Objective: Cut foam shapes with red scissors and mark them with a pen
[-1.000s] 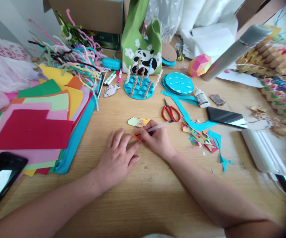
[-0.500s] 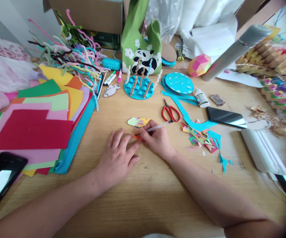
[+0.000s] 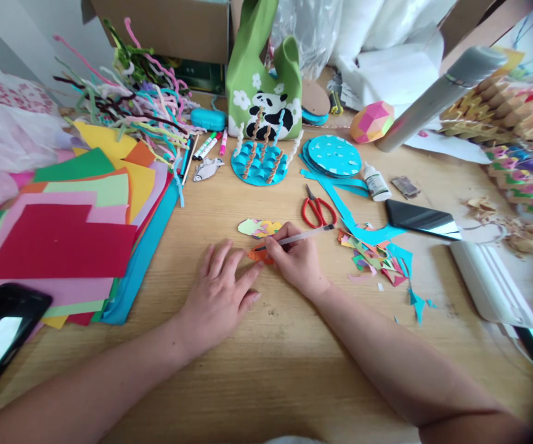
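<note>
My right hand (image 3: 297, 259) grips a pen (image 3: 301, 235) with a pale, see-through barrel. Its tip rests on a small orange paper cutout (image 3: 257, 253), partly covered by my right fingers. Lying palm down on the table, my left hand (image 3: 222, 290) has its fingers spread, with the index fingertip at the cutout's lower edge. Just beyond the cutout are several small coloured paper cutouts (image 3: 252, 227) in pale green, yellow and pink. Red-handled scissors (image 3: 318, 211) lie behind my right hand.
Stacked coloured paper (image 3: 58, 246) and a phone (image 3: 7, 320) are on the left. Paper scraps (image 3: 377, 256), a glue bottle (image 3: 376, 182), another phone (image 3: 421, 219) and a white device (image 3: 490, 280) lie right. Blue discs (image 3: 333, 157) and a blue base with twisted stems (image 3: 259, 165) stand behind.
The pen has shifted slightly, its rear end moving right and its tip lying differently on the orange cutout. More of the cutout shows. My left hand has stayed in place.
</note>
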`<action>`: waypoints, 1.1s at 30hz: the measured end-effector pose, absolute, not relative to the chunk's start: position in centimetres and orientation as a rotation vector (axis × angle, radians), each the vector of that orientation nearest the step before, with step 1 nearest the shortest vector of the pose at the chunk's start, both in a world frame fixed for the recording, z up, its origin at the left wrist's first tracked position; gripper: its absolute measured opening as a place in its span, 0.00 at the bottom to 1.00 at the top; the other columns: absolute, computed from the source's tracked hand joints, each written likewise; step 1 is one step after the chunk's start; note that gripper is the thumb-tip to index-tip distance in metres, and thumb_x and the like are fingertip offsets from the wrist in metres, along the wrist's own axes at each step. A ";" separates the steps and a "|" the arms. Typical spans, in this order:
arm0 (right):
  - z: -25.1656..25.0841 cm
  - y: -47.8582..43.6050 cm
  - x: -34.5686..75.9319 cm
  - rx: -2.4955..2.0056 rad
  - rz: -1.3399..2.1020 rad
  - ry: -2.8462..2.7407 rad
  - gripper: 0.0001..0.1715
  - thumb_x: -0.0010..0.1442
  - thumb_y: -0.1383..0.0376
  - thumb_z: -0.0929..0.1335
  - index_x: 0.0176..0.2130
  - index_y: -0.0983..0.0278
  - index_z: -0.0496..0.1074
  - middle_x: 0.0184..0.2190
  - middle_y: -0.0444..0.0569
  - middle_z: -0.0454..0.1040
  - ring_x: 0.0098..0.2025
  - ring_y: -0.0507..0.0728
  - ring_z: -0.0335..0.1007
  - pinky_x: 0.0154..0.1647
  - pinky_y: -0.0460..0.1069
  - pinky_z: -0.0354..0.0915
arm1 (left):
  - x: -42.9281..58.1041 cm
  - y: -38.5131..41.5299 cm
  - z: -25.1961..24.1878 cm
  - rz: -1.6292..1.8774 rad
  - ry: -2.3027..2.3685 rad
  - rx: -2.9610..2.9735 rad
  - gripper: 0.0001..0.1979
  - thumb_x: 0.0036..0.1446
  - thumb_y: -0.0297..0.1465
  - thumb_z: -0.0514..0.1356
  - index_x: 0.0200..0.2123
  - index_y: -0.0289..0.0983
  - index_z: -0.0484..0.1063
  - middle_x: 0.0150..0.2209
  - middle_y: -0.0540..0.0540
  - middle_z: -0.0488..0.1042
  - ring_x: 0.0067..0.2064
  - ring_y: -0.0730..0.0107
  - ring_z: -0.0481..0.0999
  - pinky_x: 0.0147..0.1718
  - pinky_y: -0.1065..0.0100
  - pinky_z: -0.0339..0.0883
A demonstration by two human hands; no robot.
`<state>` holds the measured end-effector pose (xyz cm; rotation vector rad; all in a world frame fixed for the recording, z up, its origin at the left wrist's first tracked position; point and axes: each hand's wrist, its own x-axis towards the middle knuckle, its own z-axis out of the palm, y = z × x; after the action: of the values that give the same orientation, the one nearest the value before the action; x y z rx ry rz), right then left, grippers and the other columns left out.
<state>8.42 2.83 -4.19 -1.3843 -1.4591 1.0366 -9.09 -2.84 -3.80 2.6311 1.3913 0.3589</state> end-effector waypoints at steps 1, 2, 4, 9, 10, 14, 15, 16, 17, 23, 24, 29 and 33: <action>-4.2 2.8 8.4 -1.389 1.031 -1.460 0.13 0.54 0.64 0.68 0.24 0.61 0.59 0.17 0.40 0.67 0.19 0.49 0.61 0.18 0.44 0.55 | -9.1 -2.8 -3.8 0.360 1.392 2.629 0.22 0.62 0.38 0.54 0.58 0.43 0.66 0.57 0.36 0.62 0.65 0.43 0.52 0.61 0.38 0.48; -4.2 2.8 8.4 -1.393 1.029 -1.462 0.13 0.54 0.64 0.68 0.24 0.61 0.59 0.17 0.40 0.67 0.19 0.49 0.61 0.18 0.44 0.55 | -9.1 -2.8 -3.8 0.362 1.390 2.627 0.22 0.62 0.38 0.54 0.58 0.43 0.67 0.57 0.36 0.62 0.65 0.43 0.52 0.61 0.37 0.48; -4.3 2.9 8.4 -1.395 1.036 -1.469 0.12 0.54 0.64 0.68 0.24 0.61 0.60 0.18 0.41 0.69 0.19 0.49 0.62 0.18 0.44 0.56 | -9.1 -2.8 -3.8 0.369 1.387 2.623 0.22 0.62 0.38 0.54 0.58 0.43 0.67 0.57 0.36 0.62 0.65 0.43 0.52 0.61 0.37 0.48; -4.9 2.9 8.6 -1.404 1.073 -1.514 0.11 0.55 0.63 0.68 0.26 0.61 0.62 0.20 0.44 0.72 0.21 0.51 0.66 0.19 0.45 0.57 | -9.1 -2.8 -3.8 0.396 1.383 2.623 0.21 0.62 0.37 0.54 0.58 0.43 0.67 0.57 0.36 0.62 0.64 0.43 0.53 0.60 0.36 0.49; -5.0 2.9 8.6 -1.405 1.070 -1.522 0.10 0.55 0.63 0.68 0.26 0.61 0.62 0.20 0.43 0.72 0.21 0.51 0.66 0.19 0.45 0.57 | -9.1 -2.8 -3.8 0.400 1.383 2.622 0.21 0.62 0.37 0.54 0.58 0.43 0.67 0.56 0.36 0.62 0.64 0.43 0.53 0.60 0.36 0.49; -5.1 2.9 8.7 -1.401 1.064 -1.552 0.09 0.56 0.63 0.67 0.27 0.62 0.63 0.20 0.44 0.72 0.21 0.51 0.67 0.20 0.45 0.59 | -9.1 -2.8 -3.8 0.406 1.378 2.616 0.22 0.62 0.37 0.55 0.58 0.42 0.67 0.56 0.36 0.62 0.64 0.43 0.53 0.60 0.36 0.49; -5.1 2.9 8.7 -1.398 1.068 -1.561 0.09 0.57 0.63 0.67 0.27 0.62 0.63 0.20 0.44 0.72 0.22 0.52 0.68 0.21 0.45 0.59 | -9.1 -2.8 -3.8 0.406 1.378 2.617 0.21 0.62 0.37 0.55 0.58 0.42 0.67 0.56 0.36 0.62 0.64 0.43 0.53 0.60 0.36 0.49; -5.1 2.9 8.7 -1.395 1.071 -1.570 0.09 0.57 0.63 0.67 0.27 0.62 0.63 0.21 0.44 0.72 0.22 0.52 0.68 0.21 0.45 0.60 | -9.1 -2.7 -3.8 0.404 1.378 2.619 0.21 0.62 0.37 0.55 0.58 0.42 0.67 0.56 0.36 0.62 0.64 0.43 0.53 0.60 0.36 0.49; -5.2 2.9 8.7 -1.392 1.074 -1.579 0.09 0.57 0.63 0.67 0.28 0.62 0.63 0.21 0.44 0.72 0.23 0.52 0.69 0.21 0.46 0.60 | -9.1 -2.7 -3.8 0.404 1.380 2.621 0.21 0.62 0.37 0.55 0.57 0.42 0.68 0.56 0.36 0.62 0.64 0.43 0.53 0.60 0.36 0.49; -5.2 2.9 8.8 -1.389 1.068 -1.612 0.09 0.58 0.63 0.67 0.28 0.62 0.63 0.21 0.44 0.73 0.22 0.52 0.69 0.21 0.46 0.60 | -9.1 -2.7 -3.8 0.395 1.382 2.627 0.21 0.62 0.38 0.54 0.57 0.42 0.68 0.56 0.36 0.62 0.64 0.43 0.53 0.60 0.37 0.49; -5.2 2.9 8.8 -1.391 1.064 -1.615 0.09 0.58 0.63 0.67 0.28 0.62 0.63 0.21 0.44 0.73 0.22 0.52 0.69 0.21 0.45 0.60 | -9.1 -2.7 -3.8 0.395 1.382 2.627 0.21 0.62 0.38 0.54 0.57 0.42 0.68 0.56 0.36 0.62 0.64 0.43 0.54 0.60 0.37 0.49; -5.2 3.0 8.8 -1.385 1.064 -1.616 0.08 0.58 0.63 0.67 0.28 0.61 0.63 0.21 0.44 0.73 0.22 0.52 0.69 0.21 0.46 0.60 | -9.1 -2.7 -3.8 0.398 1.381 2.622 0.21 0.62 0.38 0.55 0.57 0.42 0.68 0.56 0.36 0.62 0.64 0.43 0.54 0.60 0.36 0.49; -5.2 2.9 8.7 -1.388 1.083 -1.603 0.09 0.57 0.63 0.67 0.28 0.61 0.63 0.21 0.44 0.72 0.22 0.52 0.68 0.21 0.46 0.60 | -9.1 -2.7 -3.8 0.414 1.377 2.612 0.21 0.61 0.37 0.55 0.57 0.42 0.68 0.56 0.36 0.63 0.64 0.43 0.54 0.60 0.37 0.49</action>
<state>8.73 2.95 -5.16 -1.3883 -1.6027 1.0827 -9.07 -2.75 -3.76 2.6121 1.3773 0.4144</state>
